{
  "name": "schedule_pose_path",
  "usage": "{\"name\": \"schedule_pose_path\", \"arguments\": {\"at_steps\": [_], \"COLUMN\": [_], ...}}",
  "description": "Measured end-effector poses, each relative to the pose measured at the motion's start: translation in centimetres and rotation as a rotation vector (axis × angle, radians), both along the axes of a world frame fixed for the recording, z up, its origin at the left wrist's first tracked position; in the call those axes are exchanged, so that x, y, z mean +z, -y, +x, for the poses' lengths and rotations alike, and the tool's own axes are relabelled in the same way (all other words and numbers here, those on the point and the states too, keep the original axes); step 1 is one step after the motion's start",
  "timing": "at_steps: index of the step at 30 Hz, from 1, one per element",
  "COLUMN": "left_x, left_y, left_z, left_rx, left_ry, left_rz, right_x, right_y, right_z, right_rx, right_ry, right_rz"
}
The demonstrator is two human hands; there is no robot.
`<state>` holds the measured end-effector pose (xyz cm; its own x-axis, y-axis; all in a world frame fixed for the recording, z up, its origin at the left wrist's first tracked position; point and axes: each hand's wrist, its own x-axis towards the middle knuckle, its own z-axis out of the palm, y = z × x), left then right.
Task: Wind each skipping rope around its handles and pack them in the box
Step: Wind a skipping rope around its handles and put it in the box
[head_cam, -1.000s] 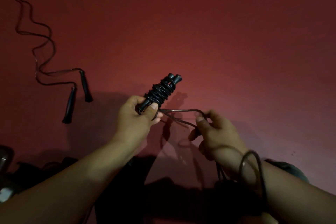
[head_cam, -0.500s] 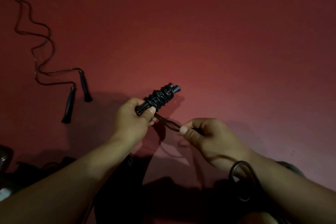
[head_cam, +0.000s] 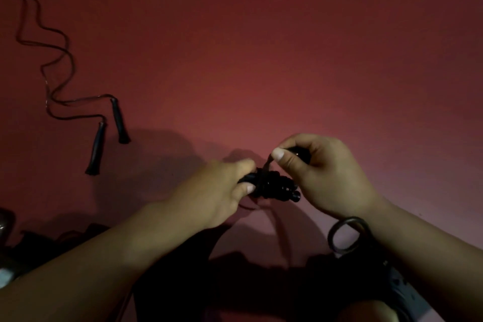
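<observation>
The pair of black plastic handles wound in glossy black cord [head_cam: 271, 187] sits just below the middle of the view, held above the dark red surface [head_cam: 287, 47] with its knobbed ends pointing toward 4 o'clock. The cord turns look tight and ridged, stacked side by side along the handles, with a dull sheen. The left hand [head_cam: 222, 191] has its grip closed round the bare end of the bundle at 9 o'clock of the coils. The right hand [head_cam: 318, 172], at 2 o'clock of the bundle, pinches a short taut length of the cord [head_cam: 269, 162] between thumb and curled fingers, drawing it up off the wrap. A loose loop of the same thin cord [head_cam: 345, 236] hangs over the right wrist at 5 o'clock.

By my reading, this rope is most of the way wound, with some slack left to lay on and the end to secure. A second black skipping rope [head_cam: 60, 81] lies unwound on the surface at 10 o'clock, well apart, its thin cord wavy and its two slim tapered handles [head_cam: 107, 136] side by side, so that one looks untouched. No box is clearly in view; dark shapes at the lower left are too dim to tell.
</observation>
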<state>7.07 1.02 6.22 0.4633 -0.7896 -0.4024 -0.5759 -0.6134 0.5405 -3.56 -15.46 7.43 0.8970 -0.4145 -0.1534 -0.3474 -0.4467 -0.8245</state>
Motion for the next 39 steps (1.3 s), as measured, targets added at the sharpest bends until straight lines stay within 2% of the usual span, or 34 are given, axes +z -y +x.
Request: {"name": "schedule_pose_path", "arguments": {"at_steps": [5, 7, 9, 11, 13, 16, 20, 24, 29, 32, 34, 35, 37, 39], "left_x": [1.5, 2.0, 2.6, 2.8, 2.9, 3.0, 2.7, 2.2, 1.9, 2.0, 1.9, 1.8, 1.4, 1.2], "left_y": [0.1, 0.0, -0.2, -0.4, -0.5, -0.3, 0.1, 0.0, 0.0, 0.0, 0.2, 0.3, 0.6, 1.0], "left_z": [-0.2, 0.0, 0.2, 0.4, 0.6, 0.5, 0.1, -0.3, -0.5, -0.4, -0.4, -0.3, -0.1, 0.0], "left_rx": [-0.123, -0.139, -0.15, -0.133, -0.09, 0.0, 0.075, 0.128, 0.202, 0.204, 0.278, 0.347, 0.502, 0.608], "left_ry": [-0.057, -0.201, -0.398, -0.579, -0.696, -0.806, -0.882, -0.947, -1.006, -1.008, -0.987, -0.968, -0.905, -0.832], "left_rz": [-0.03, -0.066, -0.1, -0.147, -0.226, -0.339, -0.408, -0.441, -0.462, -0.458, -0.478, -0.503, -0.555, -0.57], "right_x": [-0.1, -0.5, -0.6, -0.6, -0.9, -1.5, -2.4, -3.7, -4.2, -3.7, -3.6, -3.8, -3.9, -4.2], "right_y": [1.3, 1.9, 2.5, 3.0, 3.3, 3.4, 3.5, 2.8, 1.8, 1.1, 0.7, 0.3, -0.6, -1.5], "right_z": [0.3, 0.4, 0.6, 0.7, 0.7, 0.6, 0.3, -0.4, -0.3, -0.1, -0.7, -1.0, -1.7, -1.9], "right_rx": [-0.044, 0.012, 0.077, 0.083, 0.061, 0.001, -0.023, -0.049, -0.002, -0.018, 0.039, 0.034, 0.114, 0.17], "right_ry": [0.034, -0.018, -0.09, -0.128, -0.133, -0.124, -0.099, -0.009, 0.003, -0.078, -0.018, 0.002, -0.027, -0.055], "right_rz": [-0.018, -0.029, 0.09, 0.307, 0.468, 0.657, 0.715, 0.869, 0.682, 0.344, 0.15, 0.128, 0.258, 0.281]}}
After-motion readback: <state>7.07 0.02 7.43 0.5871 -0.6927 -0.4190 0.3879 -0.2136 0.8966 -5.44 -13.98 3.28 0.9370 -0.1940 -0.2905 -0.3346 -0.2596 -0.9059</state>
